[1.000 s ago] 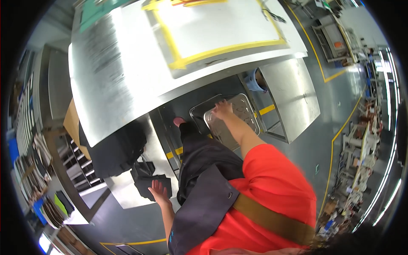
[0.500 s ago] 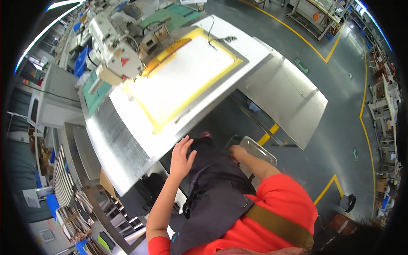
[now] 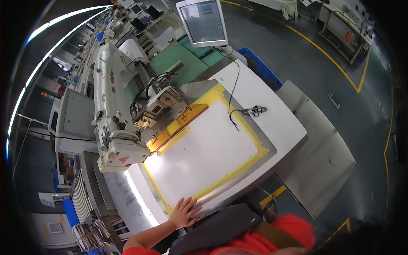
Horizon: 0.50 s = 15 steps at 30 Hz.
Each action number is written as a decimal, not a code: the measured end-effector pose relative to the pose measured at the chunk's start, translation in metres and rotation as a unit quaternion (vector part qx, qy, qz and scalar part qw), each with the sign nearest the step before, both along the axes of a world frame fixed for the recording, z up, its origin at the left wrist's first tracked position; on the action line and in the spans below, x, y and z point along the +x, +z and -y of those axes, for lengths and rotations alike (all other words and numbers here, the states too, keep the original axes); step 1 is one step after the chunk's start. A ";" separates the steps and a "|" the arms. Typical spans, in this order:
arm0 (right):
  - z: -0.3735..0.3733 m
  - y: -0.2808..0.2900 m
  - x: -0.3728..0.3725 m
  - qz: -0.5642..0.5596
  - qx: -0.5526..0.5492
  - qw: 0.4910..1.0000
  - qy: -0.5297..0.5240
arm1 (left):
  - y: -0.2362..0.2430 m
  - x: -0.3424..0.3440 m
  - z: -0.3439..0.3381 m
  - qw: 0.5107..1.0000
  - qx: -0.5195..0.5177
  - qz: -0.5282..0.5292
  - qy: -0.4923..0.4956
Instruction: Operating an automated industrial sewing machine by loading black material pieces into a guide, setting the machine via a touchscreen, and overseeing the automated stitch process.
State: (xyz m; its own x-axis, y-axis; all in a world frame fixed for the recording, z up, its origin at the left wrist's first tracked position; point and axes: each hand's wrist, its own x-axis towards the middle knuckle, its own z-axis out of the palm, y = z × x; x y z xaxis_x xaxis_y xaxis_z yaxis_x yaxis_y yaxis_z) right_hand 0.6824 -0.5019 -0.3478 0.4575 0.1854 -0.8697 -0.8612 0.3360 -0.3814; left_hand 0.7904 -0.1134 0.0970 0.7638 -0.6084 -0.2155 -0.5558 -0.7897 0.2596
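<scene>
L hand [image 3: 185, 212], btm ctr of frame: fingers spread, nothing held, on table [image 3: 284, 124] edge. R hand unseen, can't tell. Step prob. bracing; next calls for steady lean.

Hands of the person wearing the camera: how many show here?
1: the left hand, at the near edge of the white worktop, beside yellow tape. The right hand is not visible; it may be hidden.

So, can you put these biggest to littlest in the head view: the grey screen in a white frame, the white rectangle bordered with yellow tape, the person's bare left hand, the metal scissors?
1. White rectangle
2. Grey screen
3. Left hand
4. Metal scissors
</scene>
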 end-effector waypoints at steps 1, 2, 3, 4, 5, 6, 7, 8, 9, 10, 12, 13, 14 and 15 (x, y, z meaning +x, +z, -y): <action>0.001 -0.001 0.024 0.007 -0.005 0.999 0.032 | -0.002 -0.002 -0.002 1.000 -0.001 -0.003 0.010; 0.001 -0.002 0.046 0.014 -0.010 0.998 0.064 | -0.005 -0.006 -0.005 1.000 -0.002 0.012 -0.001; 0.000 -0.002 0.068 0.022 -0.016 0.995 0.094 | -0.008 -0.003 -0.006 1.000 -0.004 0.028 -0.013; -0.001 -0.003 0.088 0.030 -0.022 0.992 0.123 | -0.010 0.000 -0.008 1.000 -0.007 0.027 -0.006; -0.002 -0.003 0.106 0.038 -0.029 0.987 0.151 | -0.008 0.002 -0.008 0.999 -0.004 0.033 -0.014; -0.002 -0.001 0.118 0.044 -0.036 0.982 0.180 | -0.007 -0.001 -0.008 0.999 0.000 0.037 -0.021; -0.001 0.001 0.128 0.051 -0.044 0.976 0.207 | -0.006 0.003 -0.008 1.000 -0.001 0.025 -0.015; 0.000 0.003 0.137 0.059 -0.053 0.969 0.233 | -0.005 0.002 -0.008 1.000 -0.008 0.024 -0.012; 0.003 0.010 0.152 0.070 -0.065 0.963 0.253 | -0.007 0.004 -0.009 0.999 0.006 0.024 -0.022; 0.007 0.012 0.163 0.081 -0.078 0.955 0.275 | -0.008 0.004 -0.009 0.999 0.021 0.024 -0.030; 0.016 0.018 0.182 0.103 -0.104 0.937 0.318 | -0.002 0.007 -0.008 0.998 0.042 0.030 -0.044; 0.021 0.022 0.189 0.114 -0.116 0.927 0.338 | 0.000 0.008 -0.007 0.995 0.073 0.031 -0.058; 0.025 0.028 0.200 0.127 -0.130 0.915 0.361 | -0.003 0.008 -0.005 0.996 0.065 0.040 -0.056; 0.028 0.030 0.204 0.137 -0.140 0.903 0.382 | -0.003 0.006 -0.005 0.998 0.043 0.037 -0.039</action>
